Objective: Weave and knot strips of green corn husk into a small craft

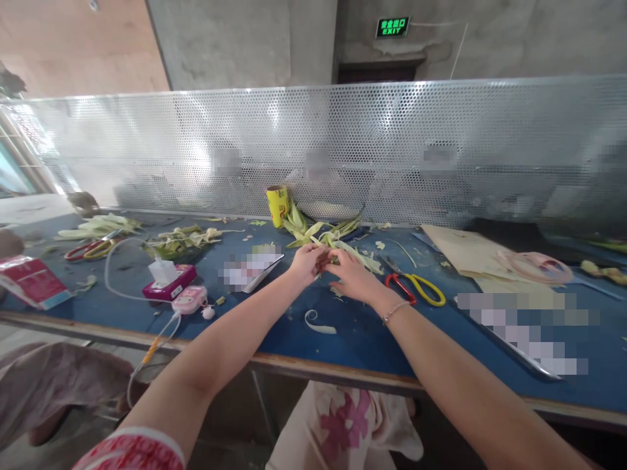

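Note:
Both hands meet over the middle of the blue table, in front of a heap of pale green corn husks (316, 232). My left hand (308, 262) is closed, its fingertips pinched against the fingers of the other. Curled in from the right, my right hand (351, 277) is closed too. A small greenish bit shows between the fingertips, but I cannot make out what it is. Scissors (416, 288) with one red and one yellow handle lie just right of my right hand. A curled strip of husk (321, 324) rests on the table nearer to me.
Behind the heap stand a yellow can (278, 205) and a perforated metal screen (196, 150). Left are a phone (263, 273), a charger on a purple box (169, 282), more husks (100, 226) and scissors (93, 249). Brown paper (455, 248) and another phone-like slab (519, 346) lie right.

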Motion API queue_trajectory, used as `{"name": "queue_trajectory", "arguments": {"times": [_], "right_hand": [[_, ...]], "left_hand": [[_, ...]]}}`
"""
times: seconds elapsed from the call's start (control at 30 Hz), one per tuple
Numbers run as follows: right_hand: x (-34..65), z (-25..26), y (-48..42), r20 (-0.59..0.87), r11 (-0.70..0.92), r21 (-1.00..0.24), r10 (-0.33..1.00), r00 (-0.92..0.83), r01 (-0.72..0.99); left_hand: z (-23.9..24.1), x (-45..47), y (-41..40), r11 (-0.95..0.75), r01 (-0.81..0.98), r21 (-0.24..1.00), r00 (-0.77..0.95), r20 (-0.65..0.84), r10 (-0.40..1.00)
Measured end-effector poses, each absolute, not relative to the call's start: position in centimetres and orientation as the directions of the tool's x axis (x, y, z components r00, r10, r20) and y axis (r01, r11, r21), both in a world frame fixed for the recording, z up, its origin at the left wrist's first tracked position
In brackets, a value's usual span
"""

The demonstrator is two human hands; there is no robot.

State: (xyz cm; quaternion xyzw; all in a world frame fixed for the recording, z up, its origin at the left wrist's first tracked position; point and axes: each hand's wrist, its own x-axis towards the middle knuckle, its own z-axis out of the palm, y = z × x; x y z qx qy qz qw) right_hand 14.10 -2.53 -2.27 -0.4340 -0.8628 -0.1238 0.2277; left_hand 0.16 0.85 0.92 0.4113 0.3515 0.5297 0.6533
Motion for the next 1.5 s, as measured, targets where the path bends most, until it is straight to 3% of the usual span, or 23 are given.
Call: {"name": "queue_trajectory", "arguments": {"times": [0.13, 0.23, 0.3, 0.43, 0.57, 0.67, 0.77, 0.9, 1.03, 1.27, 1.5], "right_hand": [[13.7, -2.5, -2.3, 0.537, 0.539, 0.098, 0.679, -0.5, 0.837], [13.6, -2.6, -1.9, 0.586, 0.532, 0.072, 0.662, -0.468, 0.843], [13.8, -2.5, -1.5, 0.642, 0.562, -0.037, 0.647, -0.411, 0.826], [14.8, -2.3, -0.6, 0.736, 0.621, -0.394, 0.655, -0.172, 0.678], [15.7, -1.9, -0.3, 0.62, 0.535, -0.729, 0.78, 0.082, 0.427], [15.8, -1.9, -0.4, 0.532, 0.493, -0.836, 0.836, 0.138, 0.24], [15.6, -1.8, -0.3, 0.538, 0.515, -0.838, 0.834, 0.119, 0.18], [15.3, -1.6, -0.5, 0.556, 0.539, -0.822, 0.83, 0.053, 0.186], [15.2, -1.1, -1.4, 0.58, 0.551, -0.749, 0.813, -0.036, 0.368], [15.1, -0.8, -2.3, 0.596, 0.635, -0.54, 0.752, -0.282, 0.553], [15.2, -1.3, -2.2, 0.619, 0.68, -0.459, 0.706, -0.343, 0.572]], "left_hand": [[0.9, 0.1, 0.8, 0.108, -0.426, 0.898, 0.196, -0.025, 0.98], [0.9, 0.0, 0.9, 0.115, -0.473, 0.873, 0.196, -0.023, 0.98], [1.0, 0.0, 1.0, 0.117, -0.486, 0.866, 0.193, -0.024, 0.981], [1.0, 0.0, 1.3, 0.056, -0.451, 0.891, 0.185, 0.032, 0.982], [0.8, 0.0, 1.2, -0.071, -0.273, 0.959, 0.217, 0.134, 0.967], [0.6, -0.1, 1.1, -0.193, -0.031, 0.981, 0.258, 0.194, 0.946], [0.3, -0.2, 1.2, -0.285, 0.072, 0.956, 0.272, 0.256, 0.928], [0.2, -0.2, 1.5, -0.305, -0.02, 0.952, 0.215, 0.302, 0.929], [0.4, -0.3, 1.5, -0.298, -0.041, 0.954, 0.17, 0.301, 0.938], [0.8, 0.0, 1.0, -0.004, -0.101, 0.995, 0.196, 0.024, 0.98], [1.8, -0.2, -0.3, 0.091, -0.072, 0.993, 0.343, -0.061, 0.937]]}}
